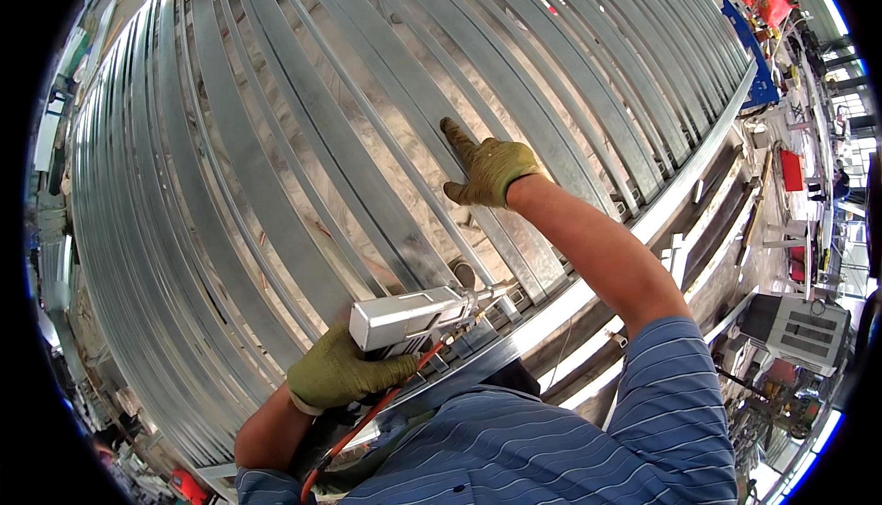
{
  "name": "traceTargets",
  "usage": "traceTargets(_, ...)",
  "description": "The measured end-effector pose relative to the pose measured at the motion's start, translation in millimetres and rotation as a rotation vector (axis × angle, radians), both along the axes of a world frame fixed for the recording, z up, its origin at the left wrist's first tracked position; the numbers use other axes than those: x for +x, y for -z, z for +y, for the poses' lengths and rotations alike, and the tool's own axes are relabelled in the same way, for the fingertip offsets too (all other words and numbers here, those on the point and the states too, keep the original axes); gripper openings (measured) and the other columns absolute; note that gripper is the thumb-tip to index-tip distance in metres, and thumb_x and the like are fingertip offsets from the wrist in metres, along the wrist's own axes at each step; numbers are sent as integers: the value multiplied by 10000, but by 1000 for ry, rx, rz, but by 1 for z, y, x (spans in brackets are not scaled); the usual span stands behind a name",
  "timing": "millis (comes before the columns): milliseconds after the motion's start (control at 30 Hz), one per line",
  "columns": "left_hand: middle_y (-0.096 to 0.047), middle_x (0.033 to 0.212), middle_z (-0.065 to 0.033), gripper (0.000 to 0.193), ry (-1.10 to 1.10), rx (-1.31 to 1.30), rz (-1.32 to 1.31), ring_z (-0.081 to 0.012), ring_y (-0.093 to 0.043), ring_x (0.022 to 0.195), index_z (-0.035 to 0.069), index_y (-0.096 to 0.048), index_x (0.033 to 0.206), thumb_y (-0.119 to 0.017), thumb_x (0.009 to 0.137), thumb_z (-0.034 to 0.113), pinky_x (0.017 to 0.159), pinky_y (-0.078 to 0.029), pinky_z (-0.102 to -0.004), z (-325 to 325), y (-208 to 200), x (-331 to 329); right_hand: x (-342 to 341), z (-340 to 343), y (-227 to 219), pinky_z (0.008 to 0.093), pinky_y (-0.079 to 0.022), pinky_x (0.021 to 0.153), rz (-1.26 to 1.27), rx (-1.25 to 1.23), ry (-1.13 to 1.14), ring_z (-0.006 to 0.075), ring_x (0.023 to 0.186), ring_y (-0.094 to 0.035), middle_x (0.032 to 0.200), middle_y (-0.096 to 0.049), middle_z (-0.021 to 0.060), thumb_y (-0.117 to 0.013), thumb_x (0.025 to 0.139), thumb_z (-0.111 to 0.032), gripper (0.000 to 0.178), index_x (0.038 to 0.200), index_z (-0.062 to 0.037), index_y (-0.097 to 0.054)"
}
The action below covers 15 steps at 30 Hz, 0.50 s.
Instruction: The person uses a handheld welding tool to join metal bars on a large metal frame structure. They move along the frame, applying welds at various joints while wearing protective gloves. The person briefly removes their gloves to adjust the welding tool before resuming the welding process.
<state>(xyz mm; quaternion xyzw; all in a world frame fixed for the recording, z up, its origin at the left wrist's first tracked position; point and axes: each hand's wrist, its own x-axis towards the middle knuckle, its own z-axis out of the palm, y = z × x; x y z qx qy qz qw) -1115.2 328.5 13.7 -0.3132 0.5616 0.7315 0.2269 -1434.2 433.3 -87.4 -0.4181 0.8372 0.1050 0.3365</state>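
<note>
My left hand (340,372), in an olive work glove, is closed around a boxy silver hand tool (409,310) with a narrow nozzle. The tool's tip reaches the slat ends by the near edge rail (542,321). From the tool, an orange hose (367,422) runs down past my left forearm. My right hand (496,170), gloved alike, is stretched out over a flat metal slat (404,82). Its thumb and forefinger are spread apart, and nothing is held in it. Whether its palm touches the slat I cannot tell.
Long galvanised slats and thin bars form a wide rack across the view, with gaps showing the dusty floor. Beyond its right edge stand a blue metal frame (755,55), a red panel (792,170) and a grey machine (797,332). More metal lengths lie below the edge rail.
</note>
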Motion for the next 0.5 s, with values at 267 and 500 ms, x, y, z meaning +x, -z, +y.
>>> traceTargets(267,-774,1268,-64,755,-79,25,-58,-121,-713,1067,27,-645,1515,-954,887,311,906,-600,-314,5,-5,31,-2,31,34,522,-624,868,60,-127,11,389,1083,-786,1245,-767,226,-819,865,-696,1223,1793,-312,-120)
traceTargets(500,-770,1233,-92,729,-160,-16,26,-119,-722,909,9,-604,1550,-916,963,307,782,-599,-278,-13,30,92,28,10,11,482,-579,1096,240,-164,12,407,1350,-679,1578,-597,246,-712,966,-621,960,1751,-239,-311)
